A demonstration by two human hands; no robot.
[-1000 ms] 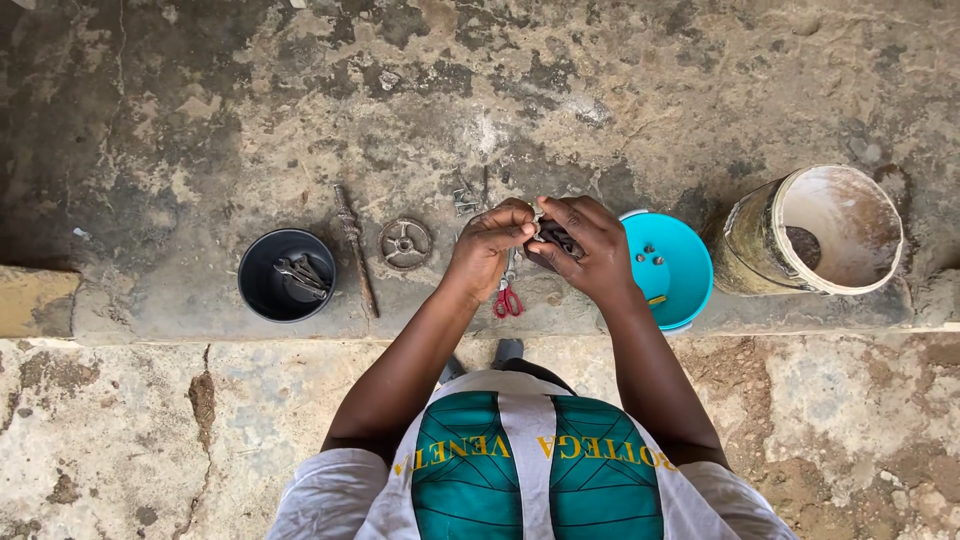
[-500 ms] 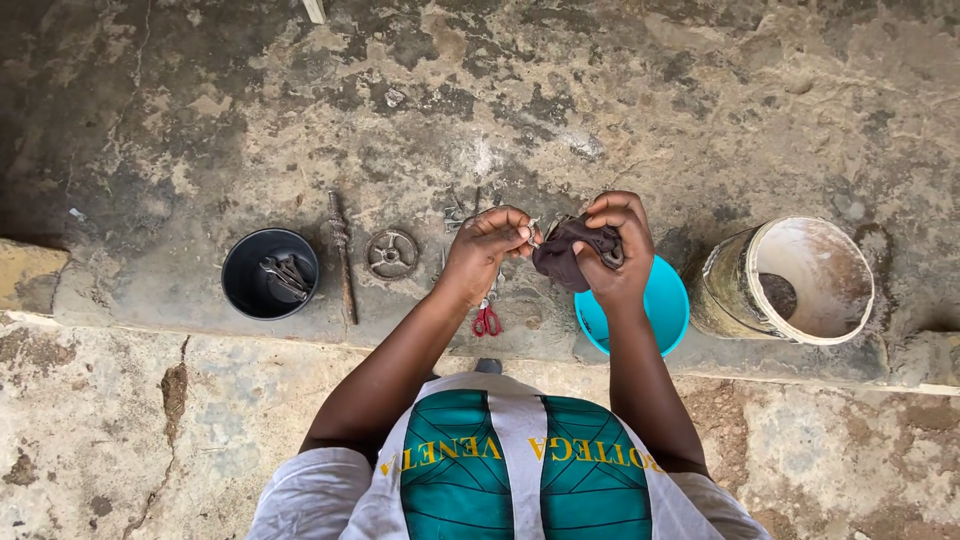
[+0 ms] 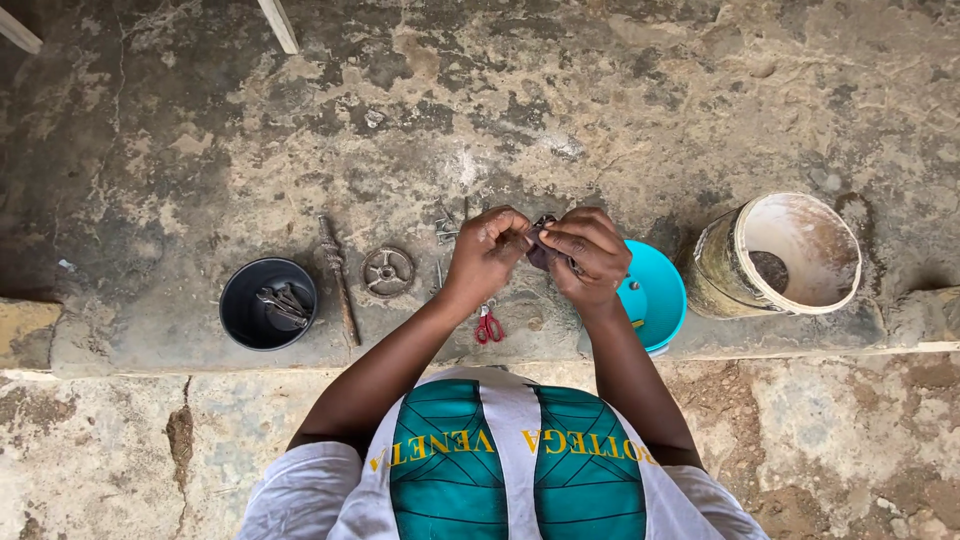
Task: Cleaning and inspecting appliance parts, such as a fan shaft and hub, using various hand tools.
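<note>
Now pinching a small dark part with both hands, left hand, right hand; beside left, black tub of metal tools; beside right, blue bowl, dirty bucket.

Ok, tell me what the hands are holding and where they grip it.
Both hands, left hand and right hand, pinch a small dark piece between their fingertips at its ends; what it is cannot be told.

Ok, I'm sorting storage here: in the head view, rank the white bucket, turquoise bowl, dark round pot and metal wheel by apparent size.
1. White bucket, clearly largest.
2. Dark round pot and turquoise bowl: similar; the bowl is partly hidden behind the right hand, so I won't rank them.
3. Metal wheel, smallest.
</note>
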